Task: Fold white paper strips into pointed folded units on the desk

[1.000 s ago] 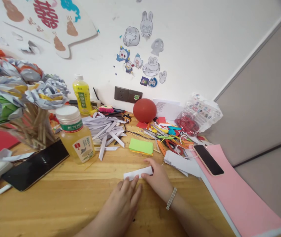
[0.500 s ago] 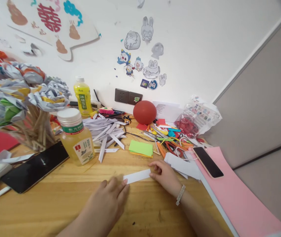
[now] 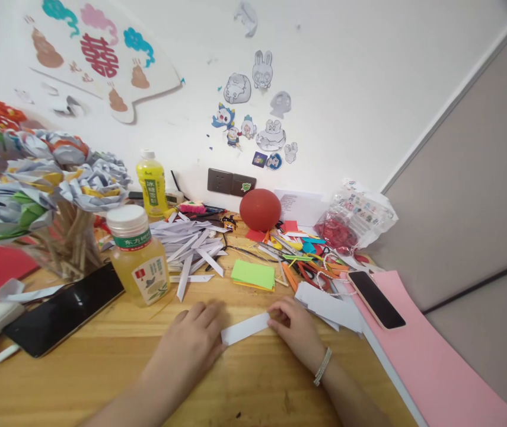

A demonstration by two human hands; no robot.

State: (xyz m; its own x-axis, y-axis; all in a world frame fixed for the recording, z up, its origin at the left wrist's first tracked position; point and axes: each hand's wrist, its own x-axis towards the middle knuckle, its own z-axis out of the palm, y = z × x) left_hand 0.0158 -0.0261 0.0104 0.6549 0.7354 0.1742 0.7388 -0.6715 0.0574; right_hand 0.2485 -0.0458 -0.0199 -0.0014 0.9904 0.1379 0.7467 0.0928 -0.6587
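Note:
A narrow white paper strip (image 3: pixel 246 329) is stretched at a slight slant between my two hands, just above or on the wooden table. My left hand (image 3: pixel 197 332) grips its left end, the thumb at the lower corner and the other fingers slightly blurred. At the right end, my right hand (image 3: pixel 295 329) pinches the strip between thumb and curled fingers; a bracelet circles that wrist. Beyond the strip lies a small stack of green paper (image 3: pixel 253 274). Folded white paper pieces (image 3: pixel 328 303) rest beside my right hand.
To the left stand a juice bottle (image 3: pixel 140 255), a yellow drink bottle (image 3: pixel 152 187) and paper flowers (image 3: pixel 93 184); a black tablet (image 3: pixel 64 311) lies near. White strips (image 3: pixel 191 243) are piled behind. A red balloon (image 3: pixel 260 209), scissors and scraps crowd the back. A phone (image 3: pixel 376 299) sits on pink paper (image 3: pixel 440 356).
My left hand has slid left to the strip's left end, and my right hand has shifted slightly right. More of the strip shows between them. The camera view has tipped upward a little.

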